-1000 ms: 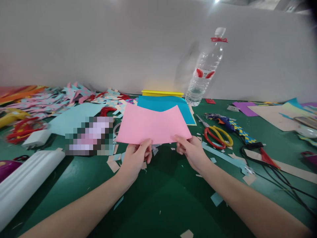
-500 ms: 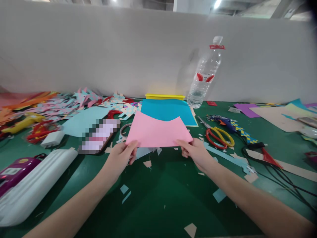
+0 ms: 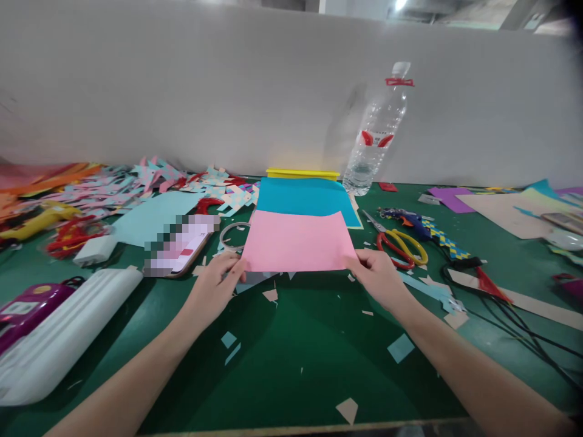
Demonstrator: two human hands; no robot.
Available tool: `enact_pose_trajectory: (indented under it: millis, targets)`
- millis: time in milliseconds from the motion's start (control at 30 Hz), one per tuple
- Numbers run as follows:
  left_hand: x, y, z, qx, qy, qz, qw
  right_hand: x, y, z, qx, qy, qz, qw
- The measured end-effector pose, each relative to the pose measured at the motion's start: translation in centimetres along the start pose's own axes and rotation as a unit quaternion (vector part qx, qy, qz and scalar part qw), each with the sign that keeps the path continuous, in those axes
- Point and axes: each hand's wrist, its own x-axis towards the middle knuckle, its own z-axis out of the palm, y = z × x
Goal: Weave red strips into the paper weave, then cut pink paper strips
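A clear plastic bottle [image 3: 377, 136] with a little water at its bottom stands at the bench's [image 3: 291, 364] far edge, while the left hand [image 3: 214, 290] and right hand [image 3: 379, 276] each grip a near corner of the pink sheet [image 3: 298, 241], now flattened mid-bench after sagging earlier

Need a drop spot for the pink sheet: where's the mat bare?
Barest: green mat between the forearms, below the pink sheet, only small scraps. Crowded: paper cutouts far left; scissors and cables on the right.
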Motion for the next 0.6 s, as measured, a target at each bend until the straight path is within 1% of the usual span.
enact_pose_trajectory:
  millis: [67, 133, 267, 367, 433, 533, 600]
  targets:
    - [0.1, -0.4, -0.1, 0.023, 0.003, 0.008, 1.000, 0.1, 0.0, -0.1, -0.018, -0.018, 0.000, 1.000]
    - [0.1, -0.7, -0.1, 0.063, -0.013, 0.010, 0.998, 0.2, 0.0, -0.2, -0.048, -0.028, -0.003, 0.998]
    - [-0.4, -0.8, 0.3, 0.162, -0.026, 0.033, 0.986, 0.2, 0.1, -0.7, -0.090, -0.018, -0.042, 0.995]
    - [-0.8, -0.5, 0.4, 0.197, -0.027, 0.044, 0.979, 0.1, 0.1, -0.9, -0.113, -0.014, -0.075, 0.991]
    - [-1.1, -0.5, 0.3, 0.206, -0.026, 0.050, 0.977, 0.0, 0.1, -1.0, -0.147, -0.028, -0.084, 0.985]
    - [-1.5, -0.8, 0.4, 0.220, -0.025, 0.063, 0.973, 0.1, 0.3, -1.2, -0.184, -0.071, -0.070, 0.978]
    - [-1.8, -0.7, 0.5, 0.232, -0.008, 0.075, 0.970, 0.2, 0.4, -1.1, -0.214, -0.087, -0.064, 0.971]
